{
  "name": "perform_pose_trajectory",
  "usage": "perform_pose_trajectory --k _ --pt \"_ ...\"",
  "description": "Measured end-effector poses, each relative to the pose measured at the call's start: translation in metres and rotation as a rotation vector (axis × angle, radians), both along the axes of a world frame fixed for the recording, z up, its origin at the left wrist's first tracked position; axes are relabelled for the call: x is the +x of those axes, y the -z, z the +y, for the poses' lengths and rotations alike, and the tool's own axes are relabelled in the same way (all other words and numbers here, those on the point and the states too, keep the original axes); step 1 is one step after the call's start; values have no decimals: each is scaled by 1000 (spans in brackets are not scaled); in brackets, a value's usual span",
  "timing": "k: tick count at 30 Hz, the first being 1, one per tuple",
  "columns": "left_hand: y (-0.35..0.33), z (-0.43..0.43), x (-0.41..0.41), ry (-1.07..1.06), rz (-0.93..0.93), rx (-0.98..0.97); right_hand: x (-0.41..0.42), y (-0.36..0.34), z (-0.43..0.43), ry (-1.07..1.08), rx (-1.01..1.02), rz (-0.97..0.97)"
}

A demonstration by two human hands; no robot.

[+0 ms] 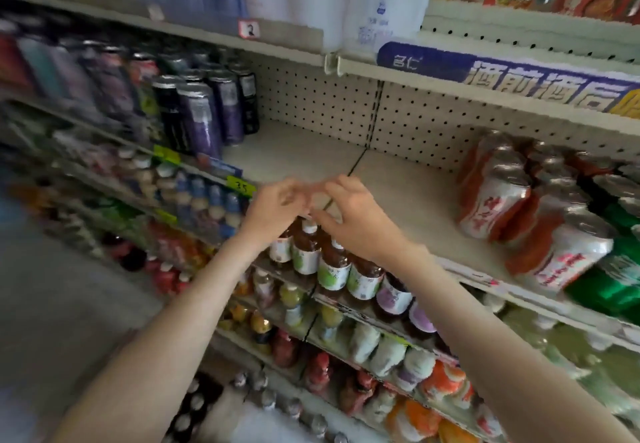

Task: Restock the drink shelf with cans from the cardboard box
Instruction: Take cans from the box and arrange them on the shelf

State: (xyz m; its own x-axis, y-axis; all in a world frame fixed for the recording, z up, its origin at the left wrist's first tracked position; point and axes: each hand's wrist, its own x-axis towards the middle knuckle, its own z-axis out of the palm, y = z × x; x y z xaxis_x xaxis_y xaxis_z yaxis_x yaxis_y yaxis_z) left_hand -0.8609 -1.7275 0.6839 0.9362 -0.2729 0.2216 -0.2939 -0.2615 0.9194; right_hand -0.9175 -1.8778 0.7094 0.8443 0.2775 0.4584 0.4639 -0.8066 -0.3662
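Red-and-white cans (495, 200) flank bare shelf (301, 151); left hand (273, 207), right hand (349, 217) empty.

Two bare forearms — no sleeves; left hand (273, 208), right hand (353, 217).

Drink shelf (311, 155): beige metal w/ pegboard back; wide bare gap in the middle, seam running front to back thru it. Left of gap, tall slim cans (204, 113), dark purple/black, upright, several rows deep to the back panel. Right of gap, shorter red-and-white cans (491, 200) w/ silver tops, upright, packed close, front ones at the shelf edge; green cans (613, 279) just beside them further right. Cans at bottom of frame (277, 404), silver tops showing, too blurred to tell if they sit in a box.
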Motion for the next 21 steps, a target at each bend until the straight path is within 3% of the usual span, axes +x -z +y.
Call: perform_pose_trajectory --k 8,16,21 --pt "40 124 -59 -411 90 -83 7 45 103 -323 101 33" --pt "156 273 -140 -880 331 -48 15 167 246 -600 -8 402" --pt "253 354 -163 -1044 465 48 41 273 322 -627 -155 687"
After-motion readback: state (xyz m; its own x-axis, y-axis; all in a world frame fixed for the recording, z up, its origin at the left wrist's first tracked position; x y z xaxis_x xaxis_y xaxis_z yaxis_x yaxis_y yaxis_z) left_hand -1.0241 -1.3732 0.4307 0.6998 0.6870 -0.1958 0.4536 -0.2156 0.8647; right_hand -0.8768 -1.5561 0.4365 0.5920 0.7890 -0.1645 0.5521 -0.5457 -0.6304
